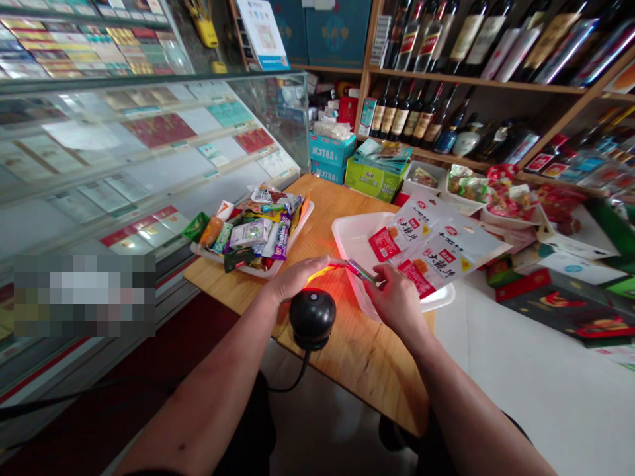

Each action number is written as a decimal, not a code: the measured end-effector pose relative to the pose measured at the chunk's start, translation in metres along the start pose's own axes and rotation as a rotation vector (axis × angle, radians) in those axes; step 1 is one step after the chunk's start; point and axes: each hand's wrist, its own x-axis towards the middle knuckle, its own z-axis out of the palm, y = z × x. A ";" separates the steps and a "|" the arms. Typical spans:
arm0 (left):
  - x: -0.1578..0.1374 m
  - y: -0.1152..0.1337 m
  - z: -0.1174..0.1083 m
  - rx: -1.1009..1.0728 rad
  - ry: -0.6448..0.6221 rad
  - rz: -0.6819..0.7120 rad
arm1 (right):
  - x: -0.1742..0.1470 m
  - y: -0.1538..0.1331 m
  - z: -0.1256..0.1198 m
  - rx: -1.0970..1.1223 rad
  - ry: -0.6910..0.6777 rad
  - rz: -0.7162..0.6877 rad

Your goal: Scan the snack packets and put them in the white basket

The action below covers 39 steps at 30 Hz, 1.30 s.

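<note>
A small shiny snack packet [361, 271], dark purple and green, is held between my two hands. My right hand [399, 297] pinches its right end between thumb and fingers. My left hand [300, 274] reaches over from the other side, with its fingertips at the packet's left end; its thumb is hidden. Just below them, a black dome-shaped scanner [312, 316] on a cable casts red light on the fingers and tabletop. Close to my right hand lies a white tray [354, 235] with large clear-and-red snack bags [417, 231] across it.
On the wooden table [317, 198], a second tray [305, 221] is heaped with assorted snack packets [258, 228]. A glass display case [223, 152] runs along the left. Boxes [374, 175] and bottle shelves [471, 76] stand behind; more snack boxes [560, 297] are at right.
</note>
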 end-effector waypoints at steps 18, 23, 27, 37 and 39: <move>-0.023 -0.001 -0.023 1.237 0.915 0.077 | 0.000 -0.007 0.009 -0.067 -0.028 -0.028; -0.022 -0.007 -0.028 1.464 0.856 -0.174 | 0.000 -0.017 0.014 0.002 -0.037 -0.054; -0.020 -0.012 -0.035 1.463 0.863 -0.133 | 0.000 -0.020 0.019 0.061 -0.031 -0.084; -0.031 -0.012 -0.063 0.917 1.144 0.077 | 0.001 -0.014 0.024 0.108 0.023 -0.149; -0.032 -0.013 -0.071 0.673 1.180 0.086 | 0.002 -0.016 0.023 0.127 0.034 -0.162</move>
